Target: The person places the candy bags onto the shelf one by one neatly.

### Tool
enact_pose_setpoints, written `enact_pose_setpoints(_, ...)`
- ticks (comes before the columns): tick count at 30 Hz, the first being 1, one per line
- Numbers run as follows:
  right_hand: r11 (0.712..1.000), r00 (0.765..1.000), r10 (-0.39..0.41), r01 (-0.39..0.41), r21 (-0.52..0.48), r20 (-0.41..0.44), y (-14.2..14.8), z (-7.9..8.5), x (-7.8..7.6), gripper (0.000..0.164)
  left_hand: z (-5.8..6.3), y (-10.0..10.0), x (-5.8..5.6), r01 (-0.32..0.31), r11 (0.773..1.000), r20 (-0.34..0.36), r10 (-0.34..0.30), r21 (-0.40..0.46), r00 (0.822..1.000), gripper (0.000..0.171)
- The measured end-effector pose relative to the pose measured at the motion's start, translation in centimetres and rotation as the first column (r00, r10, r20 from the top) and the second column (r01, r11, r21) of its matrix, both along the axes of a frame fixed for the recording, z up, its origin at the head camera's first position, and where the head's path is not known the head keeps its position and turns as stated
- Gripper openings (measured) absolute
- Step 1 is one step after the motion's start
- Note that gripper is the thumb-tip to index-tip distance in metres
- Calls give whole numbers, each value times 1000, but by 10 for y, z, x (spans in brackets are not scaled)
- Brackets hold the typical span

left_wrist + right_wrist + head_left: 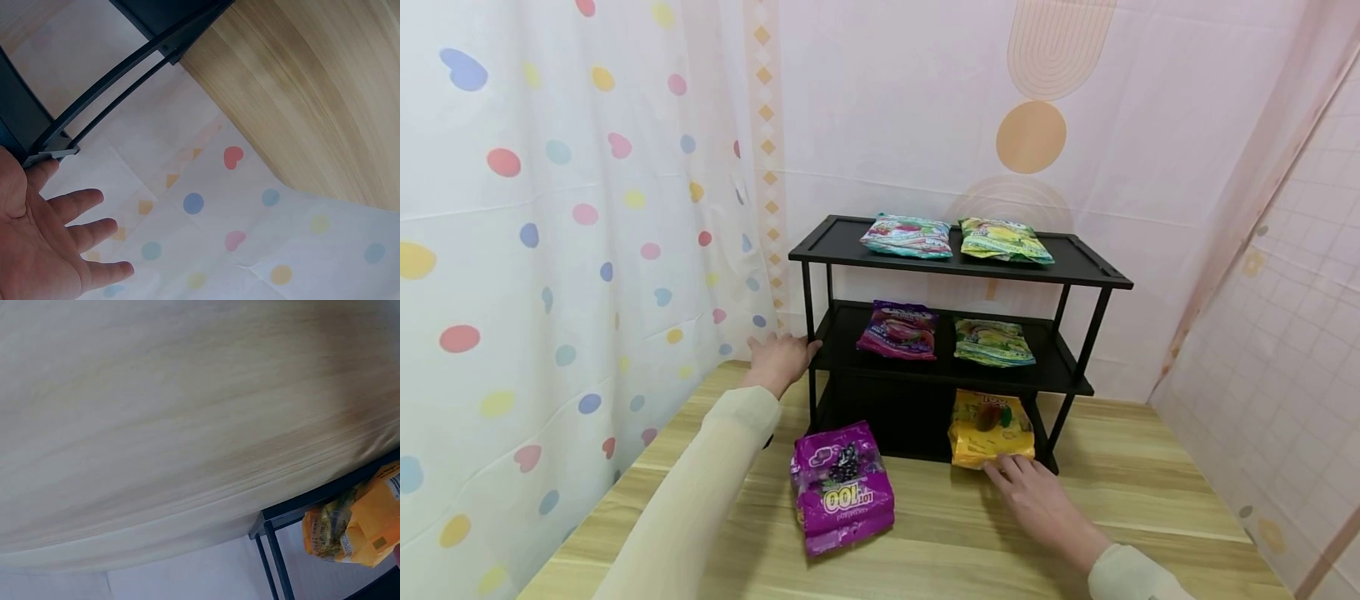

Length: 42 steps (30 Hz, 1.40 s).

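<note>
In the head view my left hand [778, 360] is at the left side of a black three-tier shelf [917, 379], touching it by the middle tier. Its fingers are spread in the left wrist view. My right hand [1037, 500] touches the front end of a yellow candy bag [992, 429] on the right of the bottom tier; the fingers look fairly straight. In the right wrist view the yellow bag [359, 519] shows at the right edge, where most of the hand is cut off. A purple candy bag [844, 492] lies on the table, in front of the shelf's left part.
On the top tier lie a light blue-and-pink bag [908, 236] and a yellow-green bag [1003, 242]. The middle tier holds a dark purple bag [898, 331] and another yellow-green bag [992, 342]. Patterned curtains [625, 208] surround the wood-grain table [1135, 483].
</note>
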State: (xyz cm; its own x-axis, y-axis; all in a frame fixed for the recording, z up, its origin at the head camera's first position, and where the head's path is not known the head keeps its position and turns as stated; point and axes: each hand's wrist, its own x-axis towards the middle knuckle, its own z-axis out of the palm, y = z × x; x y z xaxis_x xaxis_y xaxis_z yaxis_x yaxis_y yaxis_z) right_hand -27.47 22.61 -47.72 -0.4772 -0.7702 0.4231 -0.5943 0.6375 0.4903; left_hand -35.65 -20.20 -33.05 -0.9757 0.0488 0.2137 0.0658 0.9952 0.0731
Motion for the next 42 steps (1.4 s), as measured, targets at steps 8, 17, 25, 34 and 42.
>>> enact_pose_setpoints(8, 997, 998, -58, 59, 43, -14, -1, -1, -2, 53, -1, -1, -1, 3, 1000, -4, -3, 6, 1000, 54)
enact_pose_setpoints(17, 989, 993, -115, 114, 91, 0, -6, 1, -4, 42, -2, -1, -2, 1, 1000, -2, -1, -5, 1000, 54)
enact_pose_setpoints(25, 988, 989, -145, 144, 50, 1, -9, 0, -10, 40, -2, -1, -1, -2, 1000, -8, 2, -4, 1000, 53)
enact_pose_setpoints(34, 978, 973, -210, 208, 27, 95, -9, 0, -13, 51, -1, 0, -2, -2, 1000, -11, 2, 7, 1000, 55)
enact_pose_setpoints(42, 967, 951, -254, 252, 35, 178, -14, 1, -13, 60, -1, -1, -1, 1, 1000, -23, -1, -6, 1000, 53)
